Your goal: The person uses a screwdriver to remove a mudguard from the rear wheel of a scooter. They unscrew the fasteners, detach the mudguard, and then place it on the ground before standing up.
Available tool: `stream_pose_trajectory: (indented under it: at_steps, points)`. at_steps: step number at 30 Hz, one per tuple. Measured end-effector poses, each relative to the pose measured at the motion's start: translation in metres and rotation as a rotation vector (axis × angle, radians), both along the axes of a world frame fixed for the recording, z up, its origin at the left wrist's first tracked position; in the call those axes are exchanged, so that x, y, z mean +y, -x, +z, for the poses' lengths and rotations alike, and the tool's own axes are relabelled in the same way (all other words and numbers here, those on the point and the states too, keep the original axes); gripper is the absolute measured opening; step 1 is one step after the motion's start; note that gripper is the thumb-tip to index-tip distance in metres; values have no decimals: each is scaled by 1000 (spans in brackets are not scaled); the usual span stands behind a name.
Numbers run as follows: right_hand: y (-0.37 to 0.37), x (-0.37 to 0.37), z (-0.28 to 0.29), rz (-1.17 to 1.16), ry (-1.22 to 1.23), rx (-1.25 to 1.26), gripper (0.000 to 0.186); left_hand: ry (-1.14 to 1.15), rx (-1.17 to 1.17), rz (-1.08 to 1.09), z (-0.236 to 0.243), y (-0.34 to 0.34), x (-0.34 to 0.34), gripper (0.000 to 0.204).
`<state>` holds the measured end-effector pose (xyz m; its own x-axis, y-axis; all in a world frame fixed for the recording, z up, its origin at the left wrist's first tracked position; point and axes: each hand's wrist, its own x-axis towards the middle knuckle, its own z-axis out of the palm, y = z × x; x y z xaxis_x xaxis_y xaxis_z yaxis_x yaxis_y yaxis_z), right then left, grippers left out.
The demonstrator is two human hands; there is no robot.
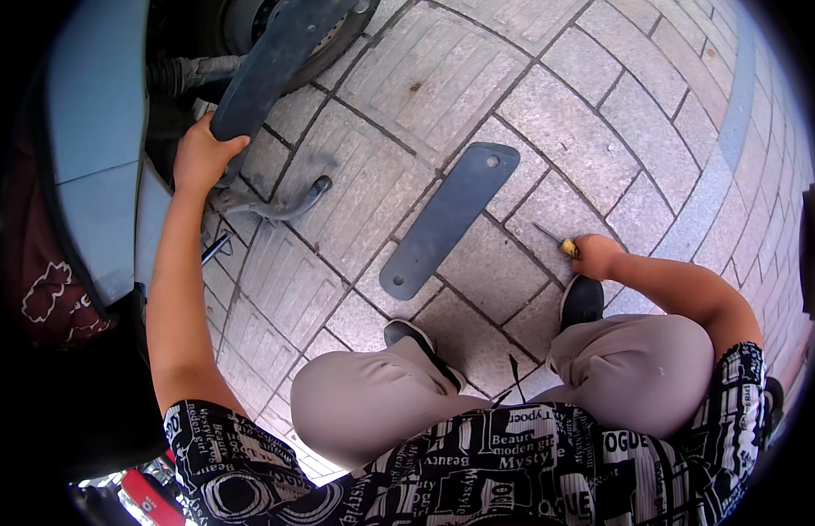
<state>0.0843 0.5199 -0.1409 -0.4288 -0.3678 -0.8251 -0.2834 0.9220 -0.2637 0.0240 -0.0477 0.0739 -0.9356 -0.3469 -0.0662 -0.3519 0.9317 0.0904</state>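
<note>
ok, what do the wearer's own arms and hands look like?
Bare left hand and bare right hand: no gloves, no watch or band visible at either wrist. Forearms uncovered. Black fabric left sleeve and matching right sleeve are short, with white lettering and blocky graphics all over.

Two flat panels (444,224), one yellow-handled tool (569,248), two hands (200,158), two shoes (583,302) and one wheel (335,54) show.

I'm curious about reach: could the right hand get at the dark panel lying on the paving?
Probably yes: only open paving separates the right hand from the dark panel, though that hand holds a yellow-handled screwdriver.
</note>
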Motion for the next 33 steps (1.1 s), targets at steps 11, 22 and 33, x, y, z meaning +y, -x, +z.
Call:
stream_pose_trajectory:
  at_steps: [11,22,33]
  points:
    - [0,-2,3,-16,-16,-3,33,218,-36,25,-2,-2,6,48]
    - [1,2,2,-21,-8,-11,34,169,6,-11,-11,-6,-3,48]
    - [0,0,1,-41,-43,-19,35,168,-10,-16,-9,-8,-1,51]
